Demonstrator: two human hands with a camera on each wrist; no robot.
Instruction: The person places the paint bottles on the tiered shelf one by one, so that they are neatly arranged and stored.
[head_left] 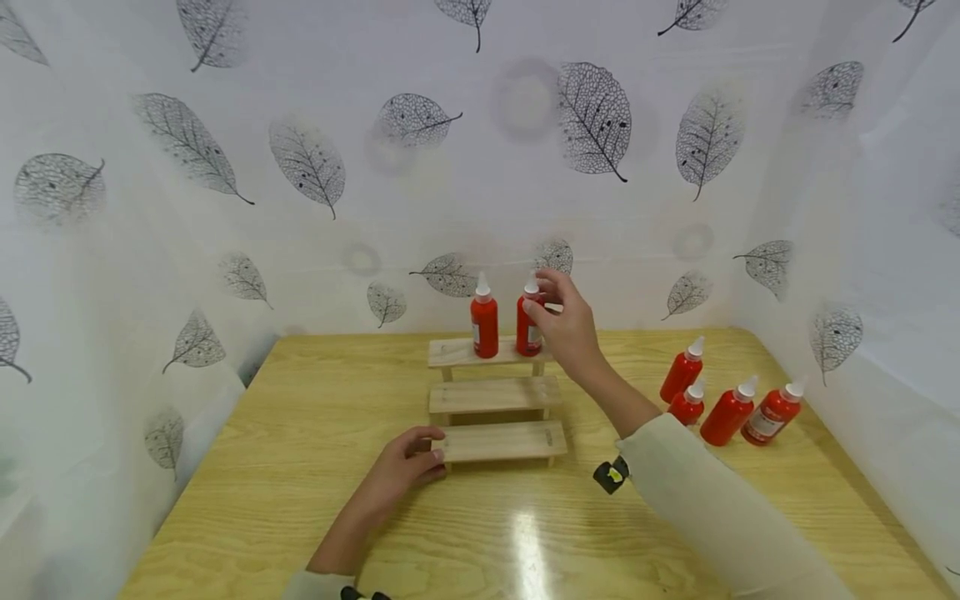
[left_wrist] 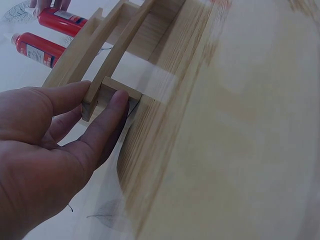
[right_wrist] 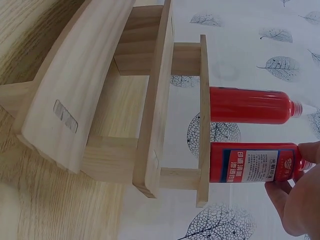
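Note:
A three-step wooden rack [head_left: 495,395] stands on the table. On its top step, one red bottle [head_left: 485,327] with a white nozzle stands upright at the middle. Beside it, toward the right end, a second red bottle [right_wrist: 255,162] stands on the same step, label showing in the right wrist view. My right hand [head_left: 567,325] pinches this second bottle near its neck. My left hand [head_left: 401,471] grips the left end of the lowest step, thumb and fingers around its edge, as the left wrist view [left_wrist: 60,135] shows.
Several more red bottles [head_left: 727,417] with white nozzles stand on the table [head_left: 322,400] at the right, beyond my right forearm. A white sheet [head_left: 465,208] printed with dark leaves hangs behind and at both sides of the table.

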